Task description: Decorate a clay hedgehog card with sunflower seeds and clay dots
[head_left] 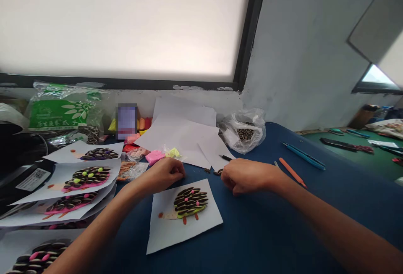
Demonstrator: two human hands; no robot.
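A square paper (157,238) lies on the blue tabletop, bearing a hedgehog made of sunflower seeds (190,200) pressed in yellow-green clay, with pink dots and brown feet. My left hand (168,171) is closed just beyond the paper's upper left corner. Whatever its curled fingers hold, if anything, is hidden. To the right of the paper, my right hand (244,177) is also closed, knuckles up, and its fingertips face down out of sight. A few loose sunflower seeds (217,172) lie beside it. Behind the left hand sit lumps of pink clay (155,156) and yellow clay (173,152).
Finished-looking hedgehog sheets (116,169) are stacked at left, before a green seed bag (59,112). Blank paper (179,135) leans near the wall beside a plastic bag of seeds (244,131). A black pen (225,157), an orange pen (292,172) and blue tweezers (304,155) lie rightward.
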